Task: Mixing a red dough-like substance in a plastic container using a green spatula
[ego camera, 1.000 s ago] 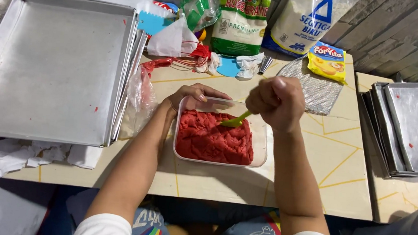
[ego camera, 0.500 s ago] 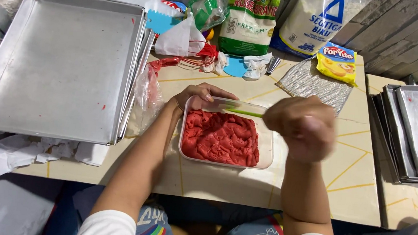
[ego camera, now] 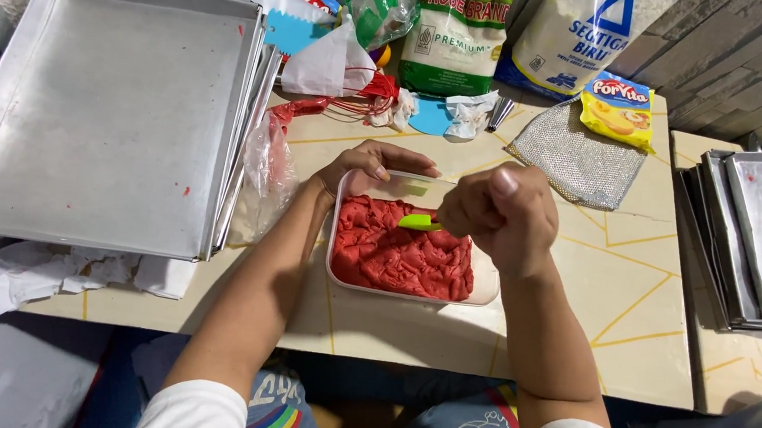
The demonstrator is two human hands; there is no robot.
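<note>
A clear rectangular plastic container (ego camera: 487,288) stands on the table in front of me, filled with red dough (ego camera: 396,251). My left hand (ego camera: 368,168) grips the container's far left corner and steadies it. My right hand (ego camera: 499,210) is a closed fist over the container's right side, shut on a green spatula (ego camera: 418,221) whose blade rests on the red dough.
A stack of metal baking trays (ego camera: 108,111) lies at the left, another stack (ego camera: 750,243) at the right. Flour and sugar bags (ego camera: 504,33), a yellow packet (ego camera: 619,109), a mesh cloth (ego camera: 576,157), plastic bags and crumpled paper (ego camera: 59,275) surround the container.
My right hand swung out to the right with the spatula, then came back over the container, and the blade now sits on the dough. The left hand stayed put.
</note>
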